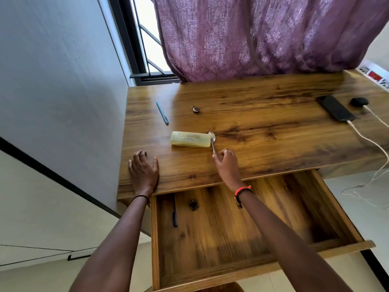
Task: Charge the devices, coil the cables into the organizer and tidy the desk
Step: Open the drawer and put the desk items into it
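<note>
My right hand (228, 165) pinches the handle of a metal spoon (212, 138) whose bowl lies on the wooden desk (263, 148), beside a pale yellow-green case (190, 139). My left hand (144, 170) rests flat on the desk's front left edge, fingers spread. A blue pen (162, 112) and a small dark round object (195, 109) lie farther back. At the right a black phone (335, 108) has a white cable (370, 142) plugged in, and a black earbud case (359, 101) with another white cable sits beside it.
The desk drawer (242, 239) is pulled open below my arms; a dark pen (175, 216) and a small dark object (193, 204) lie in it. A purple curtain (263, 34) hangs behind the desk. A wall stands on the left. White cables trail to the floor at right.
</note>
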